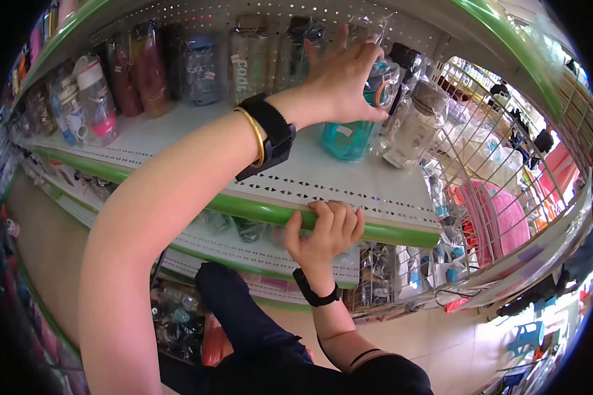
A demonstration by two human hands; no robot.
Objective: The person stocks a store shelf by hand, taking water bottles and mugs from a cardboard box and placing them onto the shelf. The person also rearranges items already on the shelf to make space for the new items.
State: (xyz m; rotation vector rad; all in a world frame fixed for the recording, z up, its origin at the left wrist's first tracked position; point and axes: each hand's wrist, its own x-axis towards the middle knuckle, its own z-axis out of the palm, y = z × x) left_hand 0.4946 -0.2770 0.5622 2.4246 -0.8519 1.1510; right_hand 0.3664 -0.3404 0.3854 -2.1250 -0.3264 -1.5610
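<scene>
Teal bottle (347,139) in clear plastic wrap, upper right of centre, on white shelf (306,168). Roughly upright; base sits down on shelf, top up. Long axis leans a bit right toward the top in frame, much like the clear bottle (408,131) just right of it; wide lens, so true tilt can't be told.

Left hand (342,82) is around the teal bottle's upper part: fingers spread wide and bent, thumb on the right side, pointing right. Firm hold or just touching, can't tell. Orange loop (381,93) shows beside the thumb, near the top.

Right hand (329,234), lower centre: fingers bent over the green edge (244,208) of the shelf, thumb apart on the left; grip strength unclear.

Bottle with pink base (99,105) upright, upper left. Wire rack (471,131) right of the shelf.
</scene>
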